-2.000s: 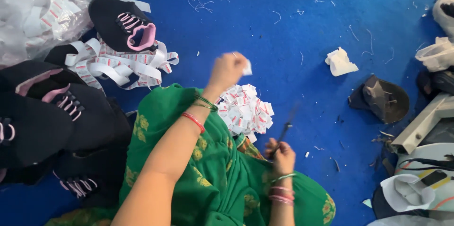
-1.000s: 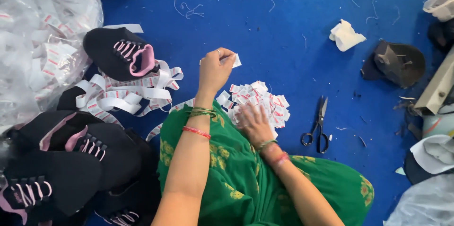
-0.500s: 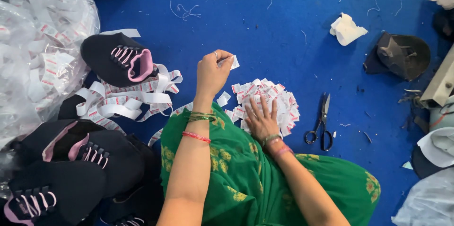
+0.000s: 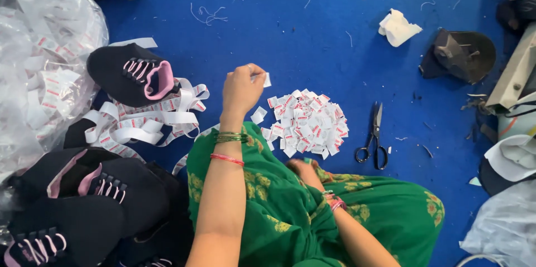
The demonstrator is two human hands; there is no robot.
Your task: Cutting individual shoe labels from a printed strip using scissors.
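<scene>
My left hand [image 4: 241,89] pinches a small white tag [image 4: 266,80] up off the floor. It looks light, thin and bendy, so a corner is the best spot to hold. My right hand [image 4: 304,169] rests low on my green lap; I cannot tell if it is closed. A pile of white-and-red tags [image 4: 306,122] sits at three o'clock of my left hand. White tag ribbon [image 4: 146,120] curls at nine o'clock, under a black shoe [image 4: 132,81].

I saw one small white label [image 4: 266,80] pinched at the fingertips of the left hand [image 4: 242,89], held up above the blue floor [image 4: 312,38]. The pile of cut labels [image 4: 306,123], white with red print, lay fanned flat just right of it. A stray label [image 4: 258,115] sat beside the pile's left edge.
</scene>
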